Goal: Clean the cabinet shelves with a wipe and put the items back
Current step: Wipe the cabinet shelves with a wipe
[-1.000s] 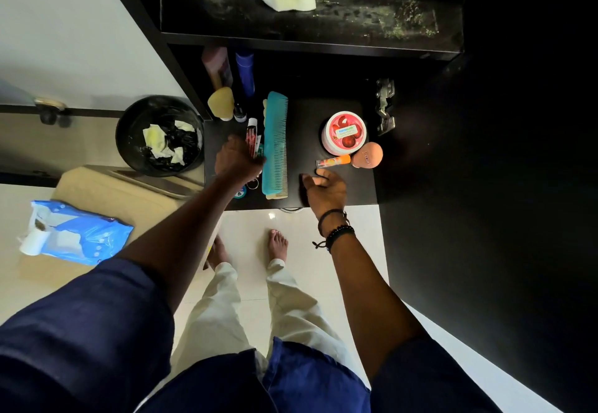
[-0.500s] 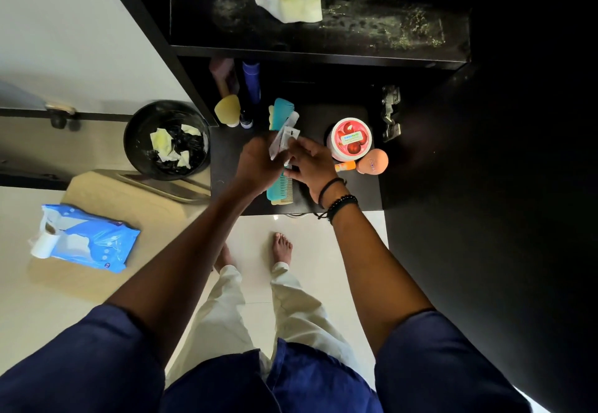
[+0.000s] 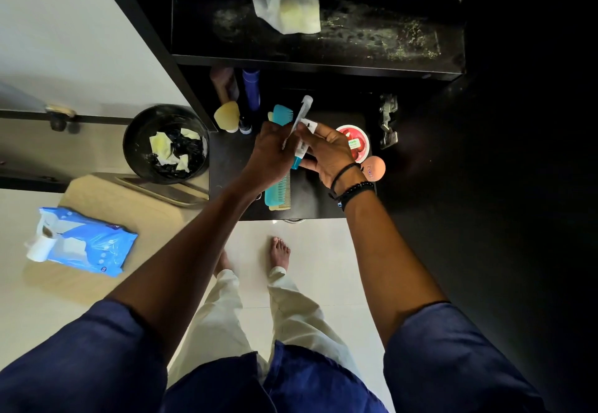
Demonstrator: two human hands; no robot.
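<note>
Both hands meet above the lower black shelf [image 3: 233, 160]. My left hand [image 3: 270, 150] grips a slim white tube [image 3: 302, 111] that points up and away. My right hand [image 3: 326, 150] holds a second small white tube [image 3: 304, 140] with a blue end. Under them lies a teal comb [image 3: 278, 190]. A red-lidded round jar [image 3: 356, 143] and a peach egg-shaped sponge [image 3: 375, 168] sit to the right. A crumpled white wipe [image 3: 286, 7] lies on the dusty upper shelf [image 3: 372, 37].
A yellow sponge [image 3: 226, 116], a blue bottle [image 3: 251, 92] and a brown bottle [image 3: 223, 84] stand at the shelf's back left. A black bin [image 3: 166, 143] with used wipes is on the floor left. A blue wipes pack [image 3: 84, 241] lies further left. A cabinet hinge [image 3: 388, 124] is on the right.
My left hand lifted tubes from beside the comb. My right hand left the shelf's front edge and joined it, taking one tube. The view shifted slightly downward.
</note>
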